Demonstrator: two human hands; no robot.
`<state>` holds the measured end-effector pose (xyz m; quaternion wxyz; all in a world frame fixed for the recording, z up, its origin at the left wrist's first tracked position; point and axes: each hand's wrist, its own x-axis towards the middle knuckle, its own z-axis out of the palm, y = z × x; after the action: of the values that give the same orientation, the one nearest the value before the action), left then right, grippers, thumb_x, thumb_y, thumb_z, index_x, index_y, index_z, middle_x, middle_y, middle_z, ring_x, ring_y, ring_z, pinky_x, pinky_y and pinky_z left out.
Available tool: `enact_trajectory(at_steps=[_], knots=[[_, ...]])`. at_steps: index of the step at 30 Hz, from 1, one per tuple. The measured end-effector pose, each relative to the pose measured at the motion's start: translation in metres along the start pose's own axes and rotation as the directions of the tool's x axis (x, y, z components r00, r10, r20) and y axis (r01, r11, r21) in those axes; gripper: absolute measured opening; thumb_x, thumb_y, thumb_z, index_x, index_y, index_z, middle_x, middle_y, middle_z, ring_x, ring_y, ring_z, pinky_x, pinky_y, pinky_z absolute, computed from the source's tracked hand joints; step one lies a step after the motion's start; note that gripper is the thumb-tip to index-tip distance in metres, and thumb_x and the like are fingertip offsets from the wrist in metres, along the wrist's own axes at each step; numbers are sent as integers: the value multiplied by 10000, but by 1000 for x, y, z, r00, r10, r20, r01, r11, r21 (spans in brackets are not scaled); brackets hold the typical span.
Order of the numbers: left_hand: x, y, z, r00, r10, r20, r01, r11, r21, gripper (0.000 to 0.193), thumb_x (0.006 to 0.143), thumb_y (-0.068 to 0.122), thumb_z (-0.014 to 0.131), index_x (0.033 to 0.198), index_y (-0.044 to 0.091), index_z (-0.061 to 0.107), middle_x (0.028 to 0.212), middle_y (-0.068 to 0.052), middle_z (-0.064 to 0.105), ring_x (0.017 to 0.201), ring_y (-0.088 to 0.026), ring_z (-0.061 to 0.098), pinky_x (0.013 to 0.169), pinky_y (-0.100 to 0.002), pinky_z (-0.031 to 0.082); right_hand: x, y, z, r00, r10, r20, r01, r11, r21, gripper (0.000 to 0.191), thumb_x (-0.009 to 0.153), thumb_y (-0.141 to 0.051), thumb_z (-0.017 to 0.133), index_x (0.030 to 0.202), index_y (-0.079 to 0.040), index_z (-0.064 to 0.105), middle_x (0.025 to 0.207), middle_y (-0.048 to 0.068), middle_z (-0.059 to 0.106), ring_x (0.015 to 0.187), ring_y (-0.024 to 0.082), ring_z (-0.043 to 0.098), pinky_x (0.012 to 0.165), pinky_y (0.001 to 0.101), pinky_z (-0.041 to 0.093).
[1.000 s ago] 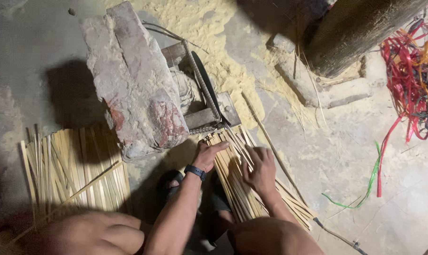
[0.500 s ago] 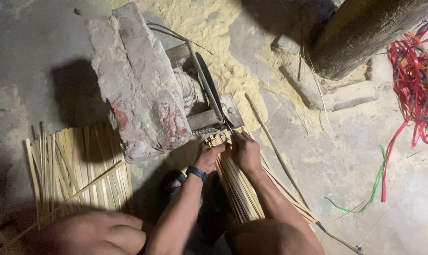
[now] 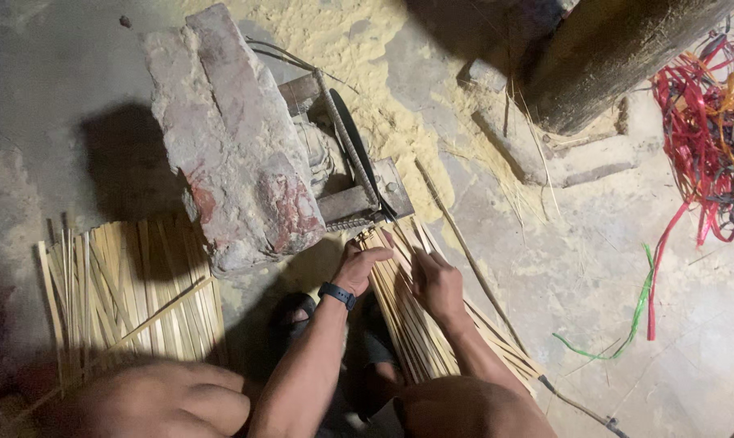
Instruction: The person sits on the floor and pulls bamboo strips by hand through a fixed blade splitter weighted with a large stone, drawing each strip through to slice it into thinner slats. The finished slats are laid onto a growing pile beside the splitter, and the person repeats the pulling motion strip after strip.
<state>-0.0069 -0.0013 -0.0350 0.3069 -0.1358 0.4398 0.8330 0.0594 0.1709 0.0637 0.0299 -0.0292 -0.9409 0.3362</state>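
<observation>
Fingers of both hands are pressed on the bamboo strips, so skin could be cut by the nearby blade.

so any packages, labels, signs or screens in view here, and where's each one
None: no package, label, sign or readable screen shows.
Closest thing: a dark band on the left wrist, too small to tell if it has a screen.
The left hand and right hand rest on a pale bundle of bamboo strips, unwrapped.
</observation>
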Motion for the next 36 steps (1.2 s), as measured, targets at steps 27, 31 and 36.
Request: enact_trajectory(at_steps=[27, 31, 36], knots=[[-1, 2, -14, 987, -97, -131, 118, 978, 172, 538, 742, 118, 851, 1150, -198, 699, 1203, -265, 745, 1232, -305, 671, 1181, -381, 364, 15, -19, -9, 995, -91, 35, 86, 989, 120, 212, 980, -112, 568, 1011, 38, 715, 782, 249, 672, 651, 396, 659, 635, 476, 546], [5, -6, -17, 983, -101, -156, 122, 984, 130, 826, 754, 136, 876, 1089, 3, 134, 1279, -246, 719, 1288, -296, 645, 1217, -397, 313, 47, -20, 12, 994, -37, 102, 33, 999, 42, 208, 1013, -113, 558, 914, 23, 679, 813, 256, 669, 691, 439, 641, 677, 503, 529], [9, -7, -11, 988, -126, -91, 132, 989, 66, 545, 798, 214, 822, 1233, -86, 690, 1324, -179, 700, 1329, -242, 573, 1211, -385, 286, 46, -20, 5, 989, -135, 62, 134, 991, 31, 171, 941, -103, 591, 1020, 8, 694, 898, 254, 680, 768, 459, 639, 708, 514, 532]])
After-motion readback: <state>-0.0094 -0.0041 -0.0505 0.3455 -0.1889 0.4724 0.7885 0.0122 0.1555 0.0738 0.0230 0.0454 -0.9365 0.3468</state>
